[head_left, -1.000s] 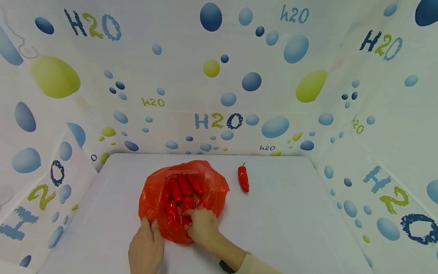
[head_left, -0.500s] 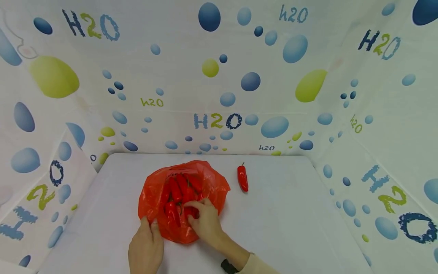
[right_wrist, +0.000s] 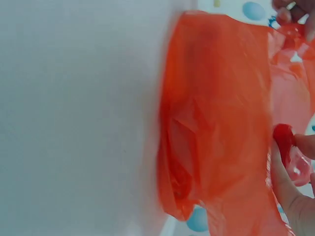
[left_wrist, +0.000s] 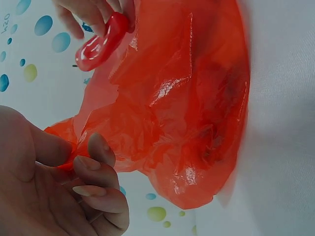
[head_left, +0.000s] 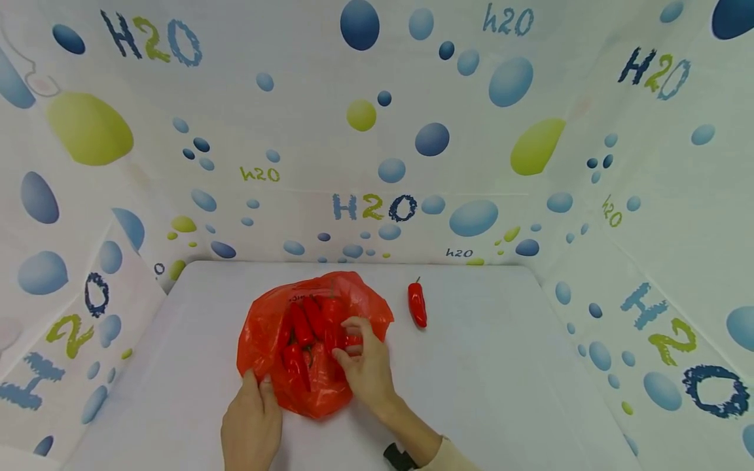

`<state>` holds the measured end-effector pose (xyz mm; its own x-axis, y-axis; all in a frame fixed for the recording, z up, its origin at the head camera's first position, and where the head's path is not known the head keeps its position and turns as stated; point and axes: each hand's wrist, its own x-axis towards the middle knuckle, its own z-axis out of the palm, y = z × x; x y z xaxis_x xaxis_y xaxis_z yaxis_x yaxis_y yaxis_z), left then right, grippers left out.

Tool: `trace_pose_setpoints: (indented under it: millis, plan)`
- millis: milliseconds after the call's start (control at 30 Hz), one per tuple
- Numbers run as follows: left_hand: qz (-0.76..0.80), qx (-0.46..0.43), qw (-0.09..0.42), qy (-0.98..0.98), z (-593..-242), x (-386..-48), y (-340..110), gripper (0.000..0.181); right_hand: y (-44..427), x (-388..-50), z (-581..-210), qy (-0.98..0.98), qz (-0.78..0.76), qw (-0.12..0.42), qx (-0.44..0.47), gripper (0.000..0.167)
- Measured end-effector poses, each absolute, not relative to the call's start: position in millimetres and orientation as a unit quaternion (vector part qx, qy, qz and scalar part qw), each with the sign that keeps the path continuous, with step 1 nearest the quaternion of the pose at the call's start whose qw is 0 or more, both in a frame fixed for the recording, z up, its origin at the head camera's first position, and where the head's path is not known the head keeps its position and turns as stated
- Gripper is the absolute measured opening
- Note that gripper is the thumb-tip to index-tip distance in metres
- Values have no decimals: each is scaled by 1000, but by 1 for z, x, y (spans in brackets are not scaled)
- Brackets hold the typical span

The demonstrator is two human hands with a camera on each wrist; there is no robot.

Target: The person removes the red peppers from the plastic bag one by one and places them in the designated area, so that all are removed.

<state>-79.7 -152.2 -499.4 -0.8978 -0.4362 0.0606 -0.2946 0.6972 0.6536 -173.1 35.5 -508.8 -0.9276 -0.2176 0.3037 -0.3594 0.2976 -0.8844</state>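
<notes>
An open red plastic bag (head_left: 259, 333) stands on the white table with several red chili peppers (head_left: 302, 324) inside. My left hand (head_left: 252, 418) pinches the bag's rim at its near left side; the left wrist view shows the film between thumb and fingers. Over the bag's right part, my right hand (head_left: 371, 369) holds a glossy red chili pepper (left_wrist: 101, 44) between thumb and fingers. The bag wall hides most of the lower contents in both wrist views.
A single red chili pepper (head_left: 417, 304) lies on the white table (head_left: 501, 366) right of the bag. Behind and at the sides hangs a white curtain (head_left: 306, 131) with blue and green spots. A black strap (head_left: 399, 456) sits at my right wrist.
My right hand has risen and moved right within the bag's opening, lifting a chili pepper from among the others. The left hand has stayed at the rim.
</notes>
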Motion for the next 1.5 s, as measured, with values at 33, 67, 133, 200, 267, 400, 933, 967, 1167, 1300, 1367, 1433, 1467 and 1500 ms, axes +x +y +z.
trace_pose_setpoints:
  millis: [33,67,133,200,267,400,933,967,1167,1300,1367,1433,1467,1500]
  plan:
    - [-334,199,101,-916,-499,-80,-153,26,37,-173,-506,-798,575,57,171,47]
    - [-334,199,98,-916,-499,-81,-153,26,38,-174,-504,-793,584,54,163,49]
    - [-335,200,92,-916,-499,-82,-153,27,40,-175,-499,-787,597,51,148,52]
    - [-335,200,89,-916,-499,-82,-153,27,43,-176,-495,-778,611,55,135,54]
    - [-337,200,91,-915,-499,-82,-153,27,45,-178,-491,-768,623,65,129,56]
    - [-339,196,106,-914,-500,-82,-153,27,50,-180,-486,-744,648,90,131,54]
    - [-336,194,120,-914,-501,-82,-153,27,71,-194,-476,-713,666,176,130,53]
    - [-336,194,123,-914,-501,-82,-153,27,73,-195,-475,-716,664,178,123,53]
    - [-338,193,115,-914,-502,-81,-155,29,84,-203,-472,-730,648,195,92,52]
    - [-339,193,112,-914,-502,-81,-155,29,93,-211,-475,-738,640,200,69,53]
    - [-339,192,115,-914,-502,-81,-155,28,98,-215,-477,-744,635,199,55,53]
    - [-339,191,118,-914,-502,-81,-155,28,102,-220,-480,-750,631,194,42,54]
    - [-339,190,120,-914,-502,-81,-155,28,104,-222,-482,-751,630,192,38,54]
    - [-339,189,121,-914,-502,-81,-155,28,107,-225,-485,-752,630,190,35,54]
